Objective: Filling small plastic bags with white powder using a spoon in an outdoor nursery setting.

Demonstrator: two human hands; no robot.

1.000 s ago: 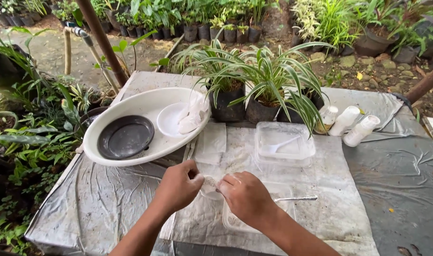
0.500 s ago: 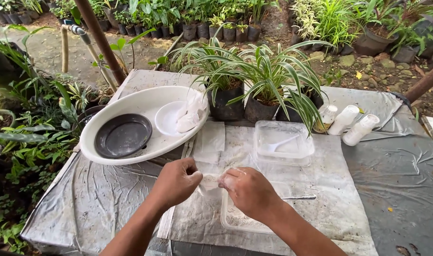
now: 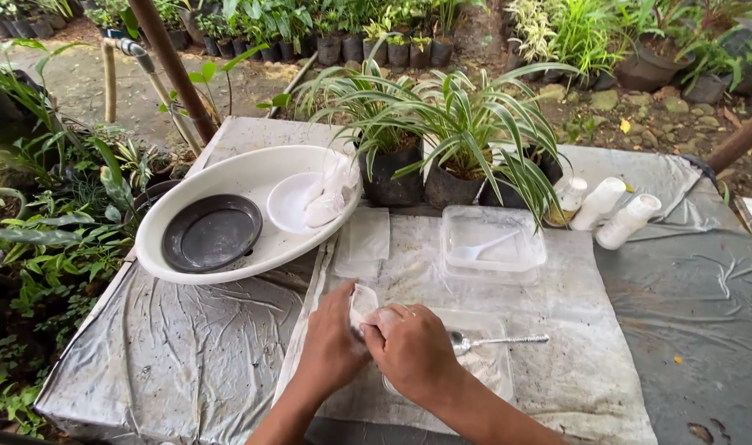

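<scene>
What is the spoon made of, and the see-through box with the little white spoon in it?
The spoon looks like metal: silvery and shiny, with a patterned handle. The clear box looks like thin glossy plastic, see-through with soft reflections. The white spoon inside seems matte plastic.

Both hands meet just in front of the clear plastic container (image 3: 493,247): left hand (image 3: 333,336) and right hand (image 3: 412,349) pinch a small white pouch (image 3: 362,303) between them. Metal spoon (image 3: 495,340) lies right of the right hand, on a second clear tray (image 3: 489,369). White oval basin (image 3: 245,208) sits left of the container, black dish (image 3: 211,232) inside. Three white bottles (image 3: 608,212) lie to its right, potted spider plants (image 3: 442,136) behind.
</scene>
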